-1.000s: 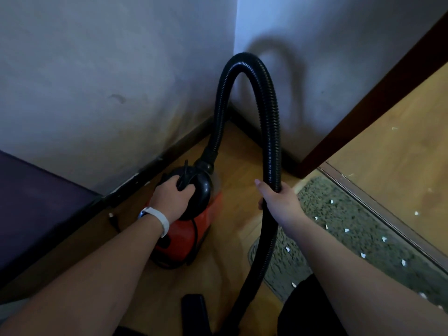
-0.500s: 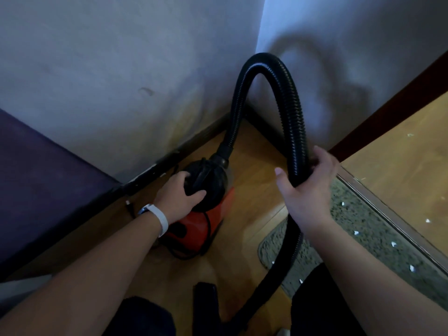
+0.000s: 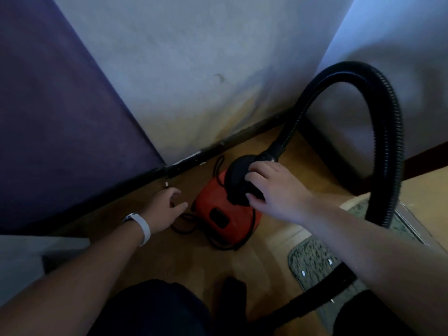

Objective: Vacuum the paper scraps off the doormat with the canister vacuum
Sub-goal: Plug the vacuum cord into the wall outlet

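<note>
A small red canister vacuum (image 3: pixel 218 212) with a black top stands on the wooden floor near the wall corner. Its black ribbed hose (image 3: pixel 385 122) arches up and comes back down on the right, passing behind my right forearm. My right hand (image 3: pixel 274 187) rests on the black top of the vacuum, fingers curled over it. My left hand (image 3: pixel 164 207), with a white wristband, hovers with fingers apart over the black power cord (image 3: pixel 184 226) left of the vacuum. The grey-green doormat (image 3: pixel 312 263) lies at the lower right with a few white paper scraps (image 3: pixel 303 272) on it.
A purple panel (image 3: pixel 60 129) stands at the left against the pale wall (image 3: pixel 194 57). A dark baseboard (image 3: pixel 218 146) runs along the floor. The black nozzle (image 3: pixel 234 289) lies on the floor near my knees. A metal door threshold (image 3: pixel 412 224) borders the mat on the right.
My right hand let go of the hose and moved onto the vacuum's black top. My left hand left the top and dropped toward the cord at the left. The view swung left.
</note>
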Demonstrator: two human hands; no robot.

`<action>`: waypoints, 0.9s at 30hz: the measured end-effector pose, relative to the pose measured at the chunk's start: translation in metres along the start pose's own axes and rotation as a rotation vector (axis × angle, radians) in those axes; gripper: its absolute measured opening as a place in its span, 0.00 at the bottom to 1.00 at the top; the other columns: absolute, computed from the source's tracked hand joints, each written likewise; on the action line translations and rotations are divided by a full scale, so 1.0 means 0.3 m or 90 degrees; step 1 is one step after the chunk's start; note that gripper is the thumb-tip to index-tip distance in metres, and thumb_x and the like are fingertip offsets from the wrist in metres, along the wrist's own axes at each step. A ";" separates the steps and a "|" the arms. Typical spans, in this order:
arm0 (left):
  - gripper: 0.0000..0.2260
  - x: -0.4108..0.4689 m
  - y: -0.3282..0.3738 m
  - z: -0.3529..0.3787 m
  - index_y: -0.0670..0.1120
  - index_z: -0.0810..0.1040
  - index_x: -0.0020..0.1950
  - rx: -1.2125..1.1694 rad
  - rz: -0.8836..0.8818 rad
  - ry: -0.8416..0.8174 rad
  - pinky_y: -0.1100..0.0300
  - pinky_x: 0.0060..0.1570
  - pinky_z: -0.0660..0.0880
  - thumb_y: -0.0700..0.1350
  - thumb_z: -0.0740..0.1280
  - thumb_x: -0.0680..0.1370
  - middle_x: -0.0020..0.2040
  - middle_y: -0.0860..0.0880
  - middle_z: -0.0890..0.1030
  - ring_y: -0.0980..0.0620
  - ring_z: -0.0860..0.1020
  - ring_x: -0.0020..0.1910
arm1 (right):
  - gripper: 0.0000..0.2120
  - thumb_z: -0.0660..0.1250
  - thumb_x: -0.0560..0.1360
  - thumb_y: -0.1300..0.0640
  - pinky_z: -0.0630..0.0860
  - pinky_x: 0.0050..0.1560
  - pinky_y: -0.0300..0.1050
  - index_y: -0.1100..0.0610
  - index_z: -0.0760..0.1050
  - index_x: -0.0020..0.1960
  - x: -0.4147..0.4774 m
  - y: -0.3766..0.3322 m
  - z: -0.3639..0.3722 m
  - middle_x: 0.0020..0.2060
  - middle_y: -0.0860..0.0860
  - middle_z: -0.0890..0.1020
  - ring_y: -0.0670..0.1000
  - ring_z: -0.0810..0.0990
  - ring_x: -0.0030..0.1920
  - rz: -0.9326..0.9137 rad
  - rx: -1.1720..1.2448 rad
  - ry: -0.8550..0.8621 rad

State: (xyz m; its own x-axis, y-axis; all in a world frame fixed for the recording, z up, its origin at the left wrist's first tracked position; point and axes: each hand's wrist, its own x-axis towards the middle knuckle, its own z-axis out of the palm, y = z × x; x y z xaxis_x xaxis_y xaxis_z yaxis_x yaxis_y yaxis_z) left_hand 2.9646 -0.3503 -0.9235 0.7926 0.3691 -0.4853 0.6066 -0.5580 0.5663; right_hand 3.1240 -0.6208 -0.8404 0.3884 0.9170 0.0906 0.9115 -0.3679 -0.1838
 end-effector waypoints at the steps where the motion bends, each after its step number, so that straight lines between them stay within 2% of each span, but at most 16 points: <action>1: 0.19 0.003 -0.034 0.005 0.46 0.73 0.67 0.002 -0.011 -0.002 0.55 0.57 0.74 0.51 0.69 0.78 0.64 0.47 0.75 0.50 0.75 0.60 | 0.19 0.72 0.74 0.48 0.73 0.63 0.55 0.58 0.78 0.59 0.037 -0.003 0.014 0.58 0.57 0.78 0.61 0.78 0.60 -0.017 -0.024 -0.039; 4: 0.17 0.022 -0.129 0.034 0.47 0.75 0.65 0.012 -0.025 -0.011 0.53 0.58 0.74 0.50 0.69 0.78 0.62 0.47 0.76 0.50 0.76 0.58 | 0.22 0.70 0.74 0.42 0.73 0.63 0.55 0.57 0.78 0.59 0.132 -0.007 0.060 0.54 0.56 0.80 0.60 0.79 0.57 -0.083 -0.083 -0.153; 7: 0.15 0.052 -0.211 0.081 0.47 0.75 0.63 -0.004 -0.049 -0.029 0.53 0.58 0.75 0.50 0.69 0.78 0.60 0.48 0.75 0.49 0.76 0.57 | 0.24 0.65 0.75 0.37 0.75 0.56 0.53 0.56 0.78 0.57 0.185 0.003 0.102 0.48 0.54 0.81 0.59 0.79 0.51 -0.126 -0.135 -0.257; 10: 0.16 0.090 -0.274 0.137 0.47 0.75 0.65 -0.006 -0.055 -0.053 0.53 0.58 0.74 0.48 0.69 0.78 0.61 0.47 0.74 0.49 0.76 0.57 | 0.25 0.62 0.74 0.34 0.76 0.47 0.51 0.56 0.80 0.50 0.206 0.016 0.133 0.40 0.53 0.82 0.58 0.80 0.45 -0.162 -0.137 -0.248; 14: 0.19 0.141 -0.313 0.211 0.44 0.74 0.67 0.028 -0.024 -0.061 0.56 0.59 0.70 0.47 0.70 0.78 0.62 0.44 0.73 0.45 0.74 0.61 | 0.30 0.51 0.71 0.31 0.74 0.42 0.49 0.54 0.79 0.45 0.215 0.018 0.174 0.35 0.50 0.80 0.57 0.79 0.39 -0.156 -0.154 -0.217; 18: 0.20 0.188 -0.337 0.269 0.45 0.73 0.69 0.051 -0.024 -0.073 0.57 0.61 0.69 0.48 0.69 0.78 0.65 0.43 0.71 0.44 0.73 0.63 | 0.26 0.56 0.70 0.34 0.66 0.33 0.45 0.55 0.77 0.35 0.212 0.020 0.199 0.25 0.48 0.72 0.54 0.71 0.28 -0.156 -0.145 -0.154; 20: 0.18 0.205 -0.353 0.293 0.44 0.74 0.69 0.071 -0.012 -0.070 0.59 0.62 0.67 0.46 0.67 0.80 0.65 0.41 0.72 0.43 0.72 0.64 | 0.24 0.59 0.69 0.35 0.62 0.32 0.44 0.55 0.75 0.32 0.213 0.021 0.203 0.23 0.47 0.68 0.53 0.65 0.27 -0.151 -0.135 -0.143; 23: 0.12 0.215 -0.362 0.295 0.45 0.79 0.64 0.065 -0.004 -0.091 0.57 0.63 0.70 0.44 0.64 0.82 0.62 0.42 0.75 0.42 0.75 0.62 | 0.24 0.59 0.69 0.35 0.66 0.32 0.44 0.55 0.77 0.32 0.215 0.023 0.212 0.23 0.49 0.72 0.54 0.71 0.26 -0.140 -0.124 -0.154; 25: 0.10 0.225 -0.380 0.292 0.48 0.80 0.60 0.059 -0.011 -0.115 0.54 0.59 0.75 0.46 0.64 0.81 0.59 0.43 0.79 0.44 0.78 0.58 | 0.25 0.57 0.70 0.34 0.69 0.34 0.45 0.54 0.78 0.34 0.217 0.022 0.209 0.25 0.49 0.74 0.55 0.74 0.28 -0.139 -0.126 -0.172; 27: 0.13 0.228 -0.387 0.286 0.48 0.78 0.63 0.084 -0.007 -0.151 0.56 0.56 0.75 0.49 0.65 0.80 0.59 0.45 0.79 0.48 0.79 0.55 | 0.26 0.55 0.70 0.33 0.72 0.35 0.46 0.54 0.79 0.36 0.217 0.025 0.207 0.26 0.48 0.75 0.55 0.74 0.30 -0.137 -0.131 -0.180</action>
State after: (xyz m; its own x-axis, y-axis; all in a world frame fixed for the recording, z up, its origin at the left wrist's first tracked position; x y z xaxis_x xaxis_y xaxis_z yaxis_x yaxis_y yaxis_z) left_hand 2.9429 -0.3241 -1.0797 0.7402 0.1993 -0.6421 0.5889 -0.6530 0.4763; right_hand 3.1476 -0.5542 -0.8965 0.1589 0.9721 -0.1725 0.9872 -0.1593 0.0115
